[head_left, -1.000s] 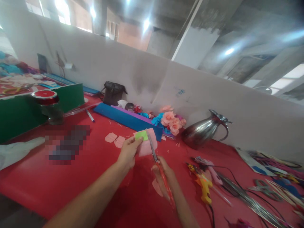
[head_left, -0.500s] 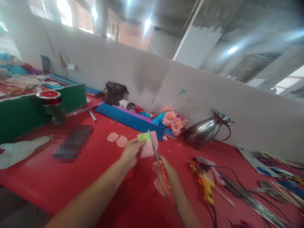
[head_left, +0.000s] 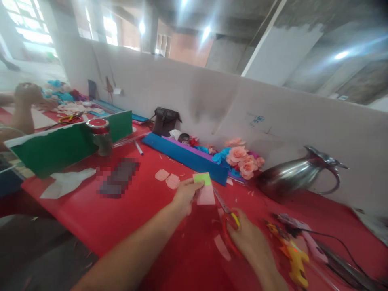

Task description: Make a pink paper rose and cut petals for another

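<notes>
Between its thumb and fingers, my left hand (head_left: 184, 197) pinches a pink paper piece (head_left: 206, 197) with a small light-green paper (head_left: 202, 179) on top of it. My right hand (head_left: 247, 230) is closed round the handles of a pair of scissors (head_left: 224, 204), red outside and yellow inside. The blades point up and left, close beside the paper's right edge. On the red table, left of my left hand, lie cut pink paper petals (head_left: 172, 181). A pink offcut (head_left: 222, 247) rests below the scissors.
Past the paper are a blue strip (head_left: 184, 157) and paper flowers (head_left: 239, 157). A metal jug (head_left: 291, 178) stands right. Nearer sit yellow (head_left: 298, 258) and pink glue guns (head_left: 311, 242) with cords. Leftward are a jar (head_left: 101, 139), a green board (head_left: 60, 147) and another person's hands (head_left: 28, 95).
My view has swung left, bringing another person's arms in. The scissors have come away from the paper to its right, and the pink strip at its right edge is off.
</notes>
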A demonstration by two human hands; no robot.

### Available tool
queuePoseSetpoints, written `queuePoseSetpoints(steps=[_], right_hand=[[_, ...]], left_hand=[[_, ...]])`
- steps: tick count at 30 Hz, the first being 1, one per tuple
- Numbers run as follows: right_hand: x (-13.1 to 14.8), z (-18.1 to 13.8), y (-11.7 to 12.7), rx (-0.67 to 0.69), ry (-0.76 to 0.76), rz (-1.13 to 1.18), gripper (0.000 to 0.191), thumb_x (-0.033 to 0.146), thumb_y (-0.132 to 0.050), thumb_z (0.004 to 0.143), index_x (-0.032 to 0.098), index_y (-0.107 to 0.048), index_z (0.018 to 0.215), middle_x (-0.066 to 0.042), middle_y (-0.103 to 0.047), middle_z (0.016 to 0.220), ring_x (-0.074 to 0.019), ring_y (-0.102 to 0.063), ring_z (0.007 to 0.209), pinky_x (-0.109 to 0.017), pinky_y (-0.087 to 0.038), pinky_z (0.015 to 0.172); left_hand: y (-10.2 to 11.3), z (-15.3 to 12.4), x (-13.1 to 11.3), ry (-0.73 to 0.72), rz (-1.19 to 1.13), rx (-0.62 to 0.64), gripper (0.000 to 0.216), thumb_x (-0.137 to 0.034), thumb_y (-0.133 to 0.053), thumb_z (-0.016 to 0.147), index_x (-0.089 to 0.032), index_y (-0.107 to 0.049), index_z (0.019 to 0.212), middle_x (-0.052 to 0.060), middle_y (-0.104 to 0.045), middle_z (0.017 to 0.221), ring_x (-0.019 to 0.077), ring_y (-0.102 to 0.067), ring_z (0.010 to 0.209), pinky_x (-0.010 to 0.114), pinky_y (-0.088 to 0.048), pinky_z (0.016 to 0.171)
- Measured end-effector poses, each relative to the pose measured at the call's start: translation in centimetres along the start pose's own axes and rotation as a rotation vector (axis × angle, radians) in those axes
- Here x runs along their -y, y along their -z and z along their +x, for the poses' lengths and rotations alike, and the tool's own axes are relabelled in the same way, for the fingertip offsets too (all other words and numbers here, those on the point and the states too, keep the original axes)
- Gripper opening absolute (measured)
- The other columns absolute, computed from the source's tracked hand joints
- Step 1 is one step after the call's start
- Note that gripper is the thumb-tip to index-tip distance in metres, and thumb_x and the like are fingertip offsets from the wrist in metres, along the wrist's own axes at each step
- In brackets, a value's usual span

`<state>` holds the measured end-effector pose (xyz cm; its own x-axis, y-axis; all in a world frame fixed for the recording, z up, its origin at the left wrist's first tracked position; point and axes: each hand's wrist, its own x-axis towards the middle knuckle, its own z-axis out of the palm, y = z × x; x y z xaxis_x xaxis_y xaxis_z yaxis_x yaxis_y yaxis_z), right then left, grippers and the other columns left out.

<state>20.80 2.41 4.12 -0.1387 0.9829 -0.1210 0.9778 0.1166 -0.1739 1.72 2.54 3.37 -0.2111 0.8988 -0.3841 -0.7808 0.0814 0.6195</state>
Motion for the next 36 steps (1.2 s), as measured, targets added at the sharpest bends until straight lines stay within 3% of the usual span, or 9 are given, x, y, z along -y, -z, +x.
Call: queuePoseSetpoints(steps=[4, 7, 10, 13, 16, 19, 23, 32, 36], right_hand=[[-0.8, 0.1, 0.1, -0.044, 0.020, -0.153, 0.040, 0.031, -0.045, 0.077, 0.022, -0.058, 0.115, -0.015, -0.070, 0.089, -0.0340, -0.066, 0.082, -0.039, -0.044, 0.061], [-0.8, 0.1, 0.4, -0.221, 0.077, -0.147, 0.029, 0.028, -0.052, 0.071, 0.025, -0.067, 0.096, -0.014, -0.067, 0.095, -0.0356, -0.060, 0.094, -0.045, -0.044, 0.074], [0.3, -0.4, 0.3, -0.375, 0.150, 0.323, 0.031, 0.038, -0.055, 0.074, 0.022, -0.063, 0.099, -0.014, -0.064, 0.106, -0.0322, -0.056, 0.104, -0.046, -0.041, 0.088], [2.3, -1.0, -0.6, -0.177, 0.168, 1.087, 0.038, 0.046, -0.057, 0.076, 0.025, -0.056, 0.107, -0.008, -0.063, 0.112, -0.0242, -0.058, 0.104, -0.038, -0.046, 0.084], [3.8, -1.0, -1.7, -0.093, 0.114, 1.414, 0.032, 0.042, -0.066, 0.071, 0.023, -0.059, 0.095, -0.004, -0.066, 0.097, -0.0196, -0.061, 0.090, -0.032, -0.047, 0.078], [3.9, -0.8, -2.3, -0.157, 0.081, 1.445, 0.026, 0.042, -0.068, 0.070, 0.020, -0.060, 0.082, -0.001, -0.064, 0.078, -0.0157, -0.058, 0.073, -0.028, -0.045, 0.069], [3.2, -0.9, -1.9, -0.185, 0.067, 1.387, 0.023, 0.039, -0.065, 0.071, 0.018, -0.059, 0.075, 0.001, -0.059, 0.068, -0.0133, -0.051, 0.064, -0.025, -0.041, 0.061], [2.5, -1.3, 0.0, -0.073, 0.011, 1.310, 0.019, 0.035, -0.063, 0.066, 0.017, -0.057, 0.070, 0.004, -0.052, 0.061, -0.0103, -0.045, 0.056, -0.023, -0.033, 0.054], [2.3, -1.4, 0.3, 0.004, 0.050, 1.322, 0.018, 0.033, -0.065, 0.064, 0.018, -0.058, 0.069, 0.005, -0.051, 0.059, -0.0090, -0.044, 0.054, -0.022, -0.033, 0.053]], left_hand=[[-0.1, -0.5, -0.3, -0.023, 0.081, 0.030, 0.011, -0.019, -0.076, 0.058, -0.013, -0.068, 0.064, 0.000, -0.059, 0.052, 0.0065, -0.043, 0.044, 0.020, -0.034, 0.046], [0.0, -0.6, -0.2, -0.015, 0.093, 0.068, 0.014, -0.019, -0.077, 0.056, -0.014, -0.070, 0.067, 0.004, -0.066, 0.063, 0.0102, -0.053, 0.053, 0.022, -0.041, 0.055], [0.1, -0.8, 0.3, 0.013, 0.100, 0.087, 0.017, -0.020, -0.078, 0.055, -0.013, -0.070, 0.069, 0.006, -0.069, 0.070, 0.0123, -0.058, 0.060, 0.024, -0.044, 0.061], [0.2, -1.2, 1.1, 0.056, 0.097, 0.133, 0.020, -0.023, -0.078, 0.056, -0.014, -0.070, 0.073, 0.006, -0.070, 0.073, 0.0134, -0.061, 0.063, 0.024, -0.045, 0.063], [0.2, -1.7, 1.9, 0.087, 0.131, 0.203, 0.024, -0.023, -0.078, 0.057, -0.014, -0.070, 0.077, 0.006, -0.070, 0.075, 0.0137, -0.061, 0.065, 0.024, -0.046, 0.064], [0.1, -2.3, 2.7, 0.108, 0.158, 0.243, 0.026, -0.024, -0.077, 0.058, -0.014, -0.070, 0.082, 0.006, -0.070, 0.077, 0.0140, -0.062, 0.066, 0.024, -0.047, 0.064], [-0.2, -2.9, 3.2, 0.153, 0.187, 0.227, 0.023, -0.022, -0.076, 0.060, -0.014, -0.069, 0.081, 0.005, -0.069, 0.072, 0.0119, -0.059, 0.058, 0.023, -0.045, 0.058], [-0.4, -3.4, 0.6, 0.096, 0.619, 0.394, 0.017, -0.020, -0.075, 0.059, -0.013, -0.072, 0.075, 0.005, -0.067, 0.069, 0.0089, -0.052, 0.054, 0.020, -0.036, 0.052], [-0.2, -3.3, 0.4, 0.104, 0.677, 0.459, 0.021, -0.021, -0.074, 0.062, -0.015, -0.073, 0.083, 0.008, -0.069, 0.078, 0.0123, -0.058, 0.062, 0.022, -0.039, 0.057]])
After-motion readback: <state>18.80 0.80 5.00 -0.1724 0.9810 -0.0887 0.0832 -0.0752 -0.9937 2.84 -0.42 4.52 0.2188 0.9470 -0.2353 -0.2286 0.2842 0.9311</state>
